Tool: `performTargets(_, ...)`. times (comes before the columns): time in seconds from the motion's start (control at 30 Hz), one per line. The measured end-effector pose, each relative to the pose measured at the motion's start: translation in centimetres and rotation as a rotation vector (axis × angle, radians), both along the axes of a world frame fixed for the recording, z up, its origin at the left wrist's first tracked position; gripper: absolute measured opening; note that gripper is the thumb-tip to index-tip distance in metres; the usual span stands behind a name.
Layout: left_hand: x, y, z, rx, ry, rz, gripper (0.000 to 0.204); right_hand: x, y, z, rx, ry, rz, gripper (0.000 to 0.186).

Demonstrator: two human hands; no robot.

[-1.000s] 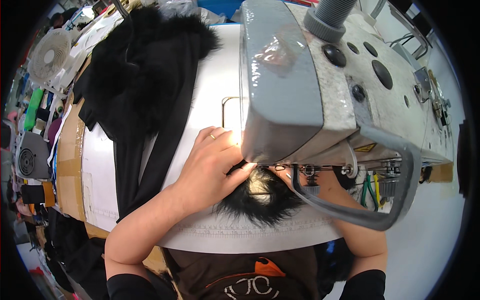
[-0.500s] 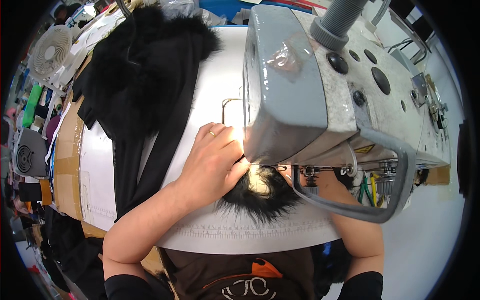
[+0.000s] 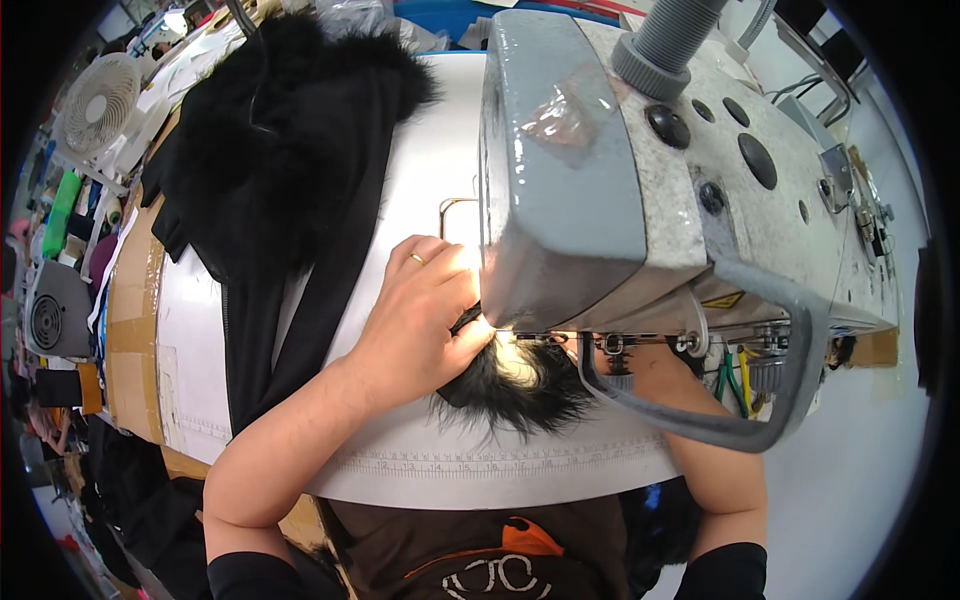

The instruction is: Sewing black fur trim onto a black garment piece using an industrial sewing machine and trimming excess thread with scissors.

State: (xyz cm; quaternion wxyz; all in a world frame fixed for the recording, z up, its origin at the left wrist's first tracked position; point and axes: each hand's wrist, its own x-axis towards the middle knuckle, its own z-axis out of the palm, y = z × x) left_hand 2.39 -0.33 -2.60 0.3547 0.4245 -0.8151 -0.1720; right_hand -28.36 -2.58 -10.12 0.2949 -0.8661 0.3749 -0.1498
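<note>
Beneath the head of a grey and white sewing machine point(image 3: 570, 190) lies a black fur piece point(image 3: 510, 395), its pale backing lit by the lamp near the needle. My left hand point(image 3: 425, 315), with a ring on one finger, grips the fur's left edge. Dark fur pokes out between its thumb and curled fingers. To the right of the needle area, my right hand point(image 3: 645, 365) reaches in behind the machine's grey bent guard bar point(image 3: 690, 425). The machine hides most of its fingers, and their grip does not show.
A black garment with fur trim point(image 3: 290, 150) lies on the white table point(image 3: 420, 470) at the left. A ruler scale runs along the table's front edge. Green-handled and yellow-handled tools point(image 3: 735, 380) sit right of the guard bar. A white fan point(image 3: 97, 105) stands far left.
Black fur now shows between the thumb and fingers of my left hand, which stays beside the needle area. The whole view has shifted slightly; my right hand looks almost unmoved.
</note>
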Motion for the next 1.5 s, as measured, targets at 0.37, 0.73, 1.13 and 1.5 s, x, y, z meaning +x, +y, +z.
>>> performTargets(0.37, -1.3, 0.9, 2.7, -0.099, -0.078, 0.077, 0.021, -1.1, -0.1, -0.8, -0.111, -0.056, 0.003, 0.035)
performTargets(0.73, -1.3, 0.5, 1.8, -0.018, -0.088, 0.083, 0.02, -2.4, 0.7, -0.6, -0.2, -0.088, 0.029, 0.031)
performTargets(1.13, -1.2, 0.5, 1.0, 0.302, 0.003, 0.053, 0.025, -0.7, -0.9, 0.0, -0.33, -0.156, 0.071, 0.027)
performTargets(1.5, -0.2, 0.5, 0.3, 0.211, 0.053, 0.081, 0.014, -1.2, 1.4, 2.8, -0.344, -0.133, 0.081, 0.019)
